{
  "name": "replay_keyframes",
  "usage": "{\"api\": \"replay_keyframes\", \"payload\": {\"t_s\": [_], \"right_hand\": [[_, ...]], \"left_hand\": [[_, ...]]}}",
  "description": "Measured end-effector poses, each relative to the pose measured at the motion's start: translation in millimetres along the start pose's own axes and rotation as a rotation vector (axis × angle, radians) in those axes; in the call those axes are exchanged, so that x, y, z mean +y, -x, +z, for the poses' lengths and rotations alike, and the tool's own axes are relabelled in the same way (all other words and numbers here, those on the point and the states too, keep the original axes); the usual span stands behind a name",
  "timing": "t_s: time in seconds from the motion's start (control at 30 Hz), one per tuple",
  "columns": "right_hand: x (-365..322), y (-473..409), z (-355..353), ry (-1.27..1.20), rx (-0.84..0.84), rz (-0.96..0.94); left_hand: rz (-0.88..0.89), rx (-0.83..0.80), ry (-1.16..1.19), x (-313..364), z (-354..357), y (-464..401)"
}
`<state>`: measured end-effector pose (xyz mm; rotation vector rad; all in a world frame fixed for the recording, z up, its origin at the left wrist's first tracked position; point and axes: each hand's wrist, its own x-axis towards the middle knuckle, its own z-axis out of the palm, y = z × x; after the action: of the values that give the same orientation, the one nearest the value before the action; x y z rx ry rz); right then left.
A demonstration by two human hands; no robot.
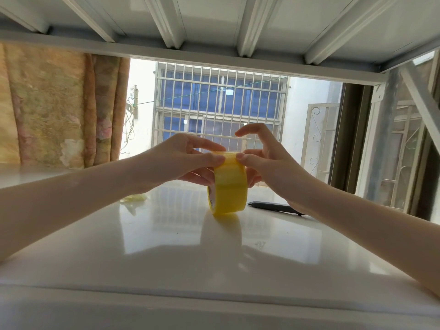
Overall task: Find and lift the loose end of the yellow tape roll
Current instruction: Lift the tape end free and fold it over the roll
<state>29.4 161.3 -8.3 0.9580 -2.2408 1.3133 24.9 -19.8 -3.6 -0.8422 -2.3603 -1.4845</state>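
A: While the yellow tape roll (pixel 228 184) stands on its edge on the white desk (pixel 166 246), where are the hands?

B: One on each side of it, near the top. The left hand (pixel 188 160) grips the roll from the left: the thumb lies across the upper rim and the other fingers curl round the far side and the left face.

A: And the right hand (pixel 264 163)?

B: It comes in from the right. The thumb tip presses on the top of the roll, almost meeting the left thumb, and the lower fingers curl behind the roll's right side. The index finger is raised and bent above, touching nothing.

A: Has any tape been peeled up?

B: I cannot tell. The outer layer looks smooth and no free flap shows.

A: What else is on the desk?

B: A dark pen-like object (pixel 276 207) lies flat just right of the roll, partly behind the right wrist. A small pale yellowish scrap (pixel 134 198) sits to the left, behind the left forearm. Beyond the desk are a patterned curtain (pixel 59 103) on the left and a barred window (pixel 221 103) in the middle.
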Motion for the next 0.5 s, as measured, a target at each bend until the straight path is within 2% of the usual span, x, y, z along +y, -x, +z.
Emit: {"api": "replay_keyframes", "payload": {"t_s": [0.27, 0.5], "right_hand": [[2.9, -1.6, -0.7, 0.042, 0.029, -0.002], [-1.3, -1.3, 1.4, -0.031, -0.040, 0.056]], "left_hand": [[-0.010, -0.050, 0.035, 0.0, -1.3, 0.8], [0.099, 0.066, -0.288, -4.7, -1.4, -0.9]]}}
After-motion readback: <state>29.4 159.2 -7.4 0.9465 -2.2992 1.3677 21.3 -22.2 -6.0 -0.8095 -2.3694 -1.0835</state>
